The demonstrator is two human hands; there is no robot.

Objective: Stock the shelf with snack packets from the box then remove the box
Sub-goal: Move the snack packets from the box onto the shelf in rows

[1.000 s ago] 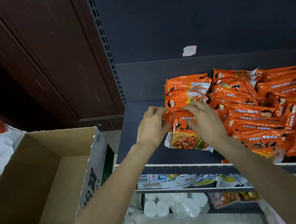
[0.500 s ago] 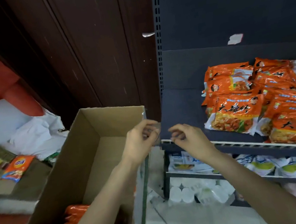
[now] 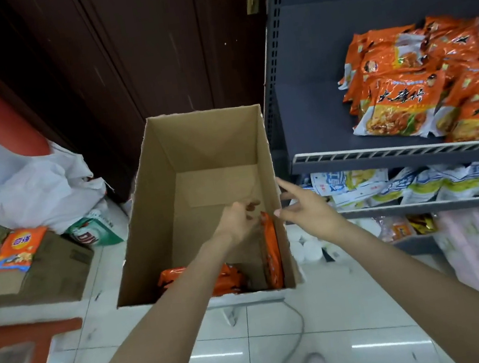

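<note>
Dark grey metal shelf point(image 3: 332, 124), part-stocked with orange foil snack packets point(image 3: 400, 104). Beside it, the open brown cardboard box point(image 3: 201, 143) holds a few remaining packets point(image 3: 270, 251) at its near end. Left hand point(image 3: 235, 222), fingers loosely curled, empty; right hand point(image 3: 308, 211), fingers spread, empty. Risk: slippery foil escaping a hasty grip.

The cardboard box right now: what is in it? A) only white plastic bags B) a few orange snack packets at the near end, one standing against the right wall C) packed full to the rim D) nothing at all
B: the cardboard box is mostly bare, with orange snack packets lying at its near end and one upright packet against the right wall, just below the left hand.
</note>
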